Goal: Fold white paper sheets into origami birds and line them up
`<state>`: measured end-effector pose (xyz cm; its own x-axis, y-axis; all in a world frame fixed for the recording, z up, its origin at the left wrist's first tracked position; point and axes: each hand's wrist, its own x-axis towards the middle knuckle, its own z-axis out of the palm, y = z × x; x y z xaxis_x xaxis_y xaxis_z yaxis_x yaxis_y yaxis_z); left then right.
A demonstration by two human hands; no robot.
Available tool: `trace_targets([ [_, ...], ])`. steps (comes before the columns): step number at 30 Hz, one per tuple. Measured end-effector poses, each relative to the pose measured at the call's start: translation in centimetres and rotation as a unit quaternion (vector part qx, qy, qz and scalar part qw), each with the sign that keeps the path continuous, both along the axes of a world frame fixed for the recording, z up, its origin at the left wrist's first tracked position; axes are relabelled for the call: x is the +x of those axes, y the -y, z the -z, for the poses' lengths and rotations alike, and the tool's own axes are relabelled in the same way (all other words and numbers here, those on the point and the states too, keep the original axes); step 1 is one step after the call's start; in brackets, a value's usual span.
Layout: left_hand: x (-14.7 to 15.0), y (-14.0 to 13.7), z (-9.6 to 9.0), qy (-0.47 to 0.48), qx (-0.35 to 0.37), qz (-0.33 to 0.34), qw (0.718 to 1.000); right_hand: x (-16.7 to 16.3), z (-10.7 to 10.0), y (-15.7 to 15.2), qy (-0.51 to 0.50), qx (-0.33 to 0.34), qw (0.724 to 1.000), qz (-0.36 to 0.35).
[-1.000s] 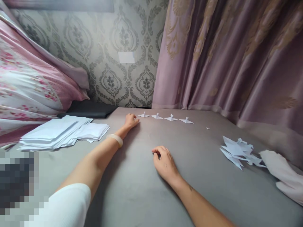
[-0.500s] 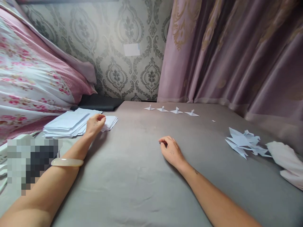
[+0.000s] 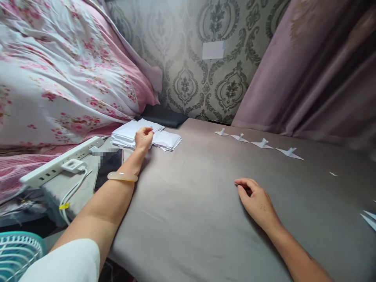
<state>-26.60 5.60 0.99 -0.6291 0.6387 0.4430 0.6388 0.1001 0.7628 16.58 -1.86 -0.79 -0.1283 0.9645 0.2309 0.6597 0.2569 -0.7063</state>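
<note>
My left hand is over the inner edges of two stacks of white paper, its fingers bent together. Whether a sheet is between the fingertips is hidden. The larger paper stack lies on its left and the smaller paper stack on its right. My right hand rests on the grey-brown cloth surface, fingers curled and thumb close to the index tip, with nothing visible in it. Beyond it several folded paper birds stand in a slanting row.
At the left are a white power strip, a plugged-in charger, a dark phone and a teal fan. A black folded item lies by the wall. A paper scrap and folded paper points lie right.
The view has swung left, bringing the power strip and fan into sight and pushing most of the right-hand paper pile out. Both hands keep nearly the same places and poses.
</note>
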Motion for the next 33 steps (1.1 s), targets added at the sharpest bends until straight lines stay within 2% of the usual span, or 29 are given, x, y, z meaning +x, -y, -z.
trace_targets([
  [9, 3.5, 0.1, -0.2, -0.085, -0.097, 0.129, 0.983, 0.1, 0.0, 0.0, 0.008, -0.008, 1.000, 0.013],
  [13, 4.6, -0.2, 0.2, -0.184, -0.211, 0.111, 0.954, 0.0, -0.2, 0.1, 0.011, -0.015, 1.000, 0.015],
  [16, 4.5, -0.2, 0.2, -0.211, -0.255, 0.100, 0.938, -0.2, -0.6, 0.2, 0.009, -0.019, 1.000, 0.015],
  [24, 4.4, 0.1, -0.2, -0.193, -0.252, 0.095, 0.944, -0.3, -0.8, 0.4, 0.003, -0.015, 1.000, 0.015],
  [33, 4.1, 0.3, -1.0, -0.179, -0.277, 0.058, 0.942, -0.3, -0.8, 0.5, 0.004, -0.027, 1.000, 0.010],
])
